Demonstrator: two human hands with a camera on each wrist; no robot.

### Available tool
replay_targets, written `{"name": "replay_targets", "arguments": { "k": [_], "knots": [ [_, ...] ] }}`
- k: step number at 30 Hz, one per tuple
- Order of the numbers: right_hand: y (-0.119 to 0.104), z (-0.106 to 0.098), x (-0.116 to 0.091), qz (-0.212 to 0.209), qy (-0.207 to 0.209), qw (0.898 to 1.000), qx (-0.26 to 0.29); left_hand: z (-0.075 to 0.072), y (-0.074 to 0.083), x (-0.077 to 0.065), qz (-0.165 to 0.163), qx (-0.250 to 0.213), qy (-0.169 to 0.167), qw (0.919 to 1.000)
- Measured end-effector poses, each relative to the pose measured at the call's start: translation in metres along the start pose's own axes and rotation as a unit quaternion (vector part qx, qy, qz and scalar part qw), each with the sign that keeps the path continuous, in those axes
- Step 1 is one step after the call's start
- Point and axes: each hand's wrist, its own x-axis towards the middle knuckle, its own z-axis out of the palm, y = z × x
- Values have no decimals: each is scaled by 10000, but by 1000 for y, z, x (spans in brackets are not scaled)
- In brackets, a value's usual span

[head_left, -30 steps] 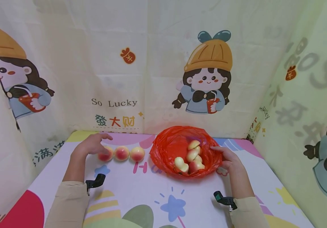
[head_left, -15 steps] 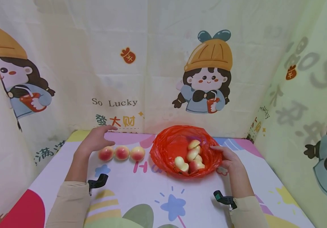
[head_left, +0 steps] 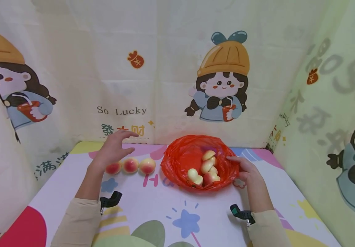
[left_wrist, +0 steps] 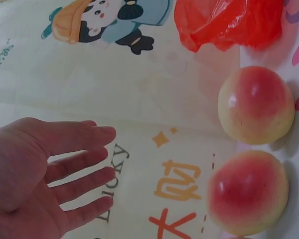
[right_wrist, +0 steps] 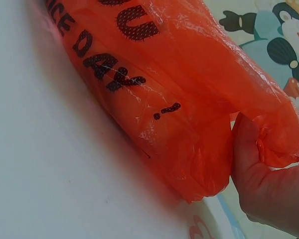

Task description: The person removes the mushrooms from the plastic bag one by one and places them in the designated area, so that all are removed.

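A red plastic bag stands with its mouth spread, holding several pale yellow and red peach pieces, some dome-shaped like halves. My right hand grips the right side of its rim; in the right wrist view the thumb presses against the crumpled plastic. Left of the bag, three red-and-yellow peaches sit in a row, the leftmost partly hidden behind my left hand. That hand hovers above them, fingers spread and holding nothing. Two of the peaches show nearly whole in the left wrist view.
The table wears a printed cloth with cartoon shapes. A patterned curtain hangs right behind its back edge, and more curtain closes off both sides. A black camera mount sits on each wrist.
My left hand has risen off the leftmost peach and moved right, its fingers opening wider. The right hand keeps its grip on the bag. The head view has shifted slightly.
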Motion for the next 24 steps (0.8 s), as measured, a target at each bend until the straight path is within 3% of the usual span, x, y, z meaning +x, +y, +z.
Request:
{"name": "replay_targets", "arguments": {
  "k": [5,15,24],
  "knots": [
    [-1,2,-1,11,-38,10000,-10,7,14,0,385,-102,139,9991],
    [1,1,-1,0,-85,10000,-38,35,46,1,844,-536,-132,9949],
    [2,0,0,-26,-10,10000,-65,62,71,9,780,-783,-504,9926]
  ]
}}
